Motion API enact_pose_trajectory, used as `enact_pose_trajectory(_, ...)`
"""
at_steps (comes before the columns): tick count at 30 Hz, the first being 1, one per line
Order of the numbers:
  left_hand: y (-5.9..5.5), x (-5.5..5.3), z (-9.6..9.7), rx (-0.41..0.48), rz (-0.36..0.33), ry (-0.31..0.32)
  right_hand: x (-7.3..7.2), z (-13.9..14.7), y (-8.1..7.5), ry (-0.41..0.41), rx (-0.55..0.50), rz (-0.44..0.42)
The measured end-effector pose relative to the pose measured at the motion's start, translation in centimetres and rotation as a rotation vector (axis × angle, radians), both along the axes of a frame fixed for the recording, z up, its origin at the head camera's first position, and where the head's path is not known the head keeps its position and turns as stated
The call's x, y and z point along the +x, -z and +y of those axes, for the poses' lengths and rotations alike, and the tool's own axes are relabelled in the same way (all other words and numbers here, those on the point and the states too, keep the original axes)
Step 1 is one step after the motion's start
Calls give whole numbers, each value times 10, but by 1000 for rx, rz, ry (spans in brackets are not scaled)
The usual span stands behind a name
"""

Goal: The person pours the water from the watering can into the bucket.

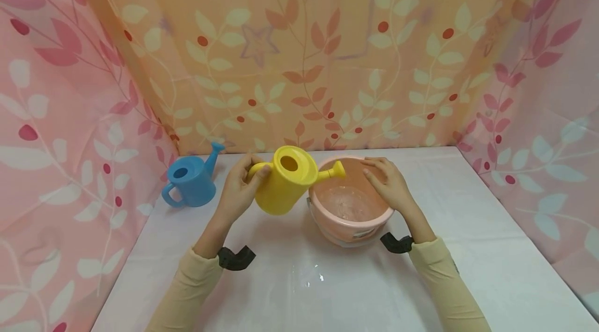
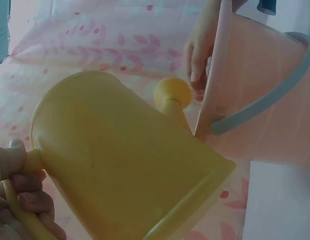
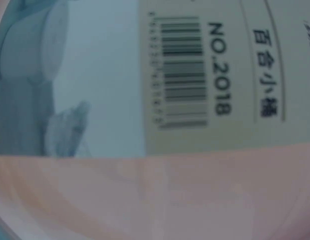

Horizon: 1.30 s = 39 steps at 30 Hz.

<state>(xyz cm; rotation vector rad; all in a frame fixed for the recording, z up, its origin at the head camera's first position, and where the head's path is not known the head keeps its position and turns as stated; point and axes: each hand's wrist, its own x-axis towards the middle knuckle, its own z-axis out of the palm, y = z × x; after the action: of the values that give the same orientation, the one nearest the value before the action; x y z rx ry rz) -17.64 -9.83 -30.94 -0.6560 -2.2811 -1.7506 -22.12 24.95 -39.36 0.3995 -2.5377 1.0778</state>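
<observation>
A yellow watering can (image 1: pixel 285 181) is held in my left hand (image 1: pixel 239 183), fingers and thumb around its handle. The can tilts to the right, its spout (image 1: pixel 333 171) over the rim of a pink bucket (image 1: pixel 323 217). In the left wrist view the can's body (image 2: pixel 124 155) shows large, with its spout head (image 2: pixel 172 93) beside the bucket rim. My right hand (image 1: pixel 390 183) rests at the bucket's right rim with fingers extended over it. Clear water (image 1: pixel 346 204) with a rippled surface stands inside the bucket.
A blue watering can (image 1: pixel 194 186) stands at the back left of the white table (image 1: pixel 281 280). Small wet spots (image 1: pixel 320 273) glisten near the front. The bucket's grey handle (image 2: pixel 270 102) hangs along its side. Patterned cloth (image 1: pixel 304 61) encloses the back and sides.
</observation>
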Motion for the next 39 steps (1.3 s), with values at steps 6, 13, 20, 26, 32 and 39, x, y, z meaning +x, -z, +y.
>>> enact_pose_trajectory(6, -2, 4, -1, -10, -5, 8, 1, -1, -2, 3, 2, -19)
enact_pose_trajectory(13, -3, 6, -1, -31, -14, -10, 0, -1, -2, 5, 7, -33)
enact_pose_trajectory(20, -3, 6, -1, -38, -10, -18, 1, -2, -2, 6, 1, -32)
enact_pose_trajectory(26, -6, 7, 0, -53, 10, -24, 1, -1, 0, 7, 3, -15)
enact_pose_trajectory(32, -9, 7, 0, -84, 5, -36, 0, 0, 1, 2, 6, -4)
enact_pose_trajectory(39, -9, 8, 0, -95, 1, -49, 2, -1, 0, 2, 2, -8)
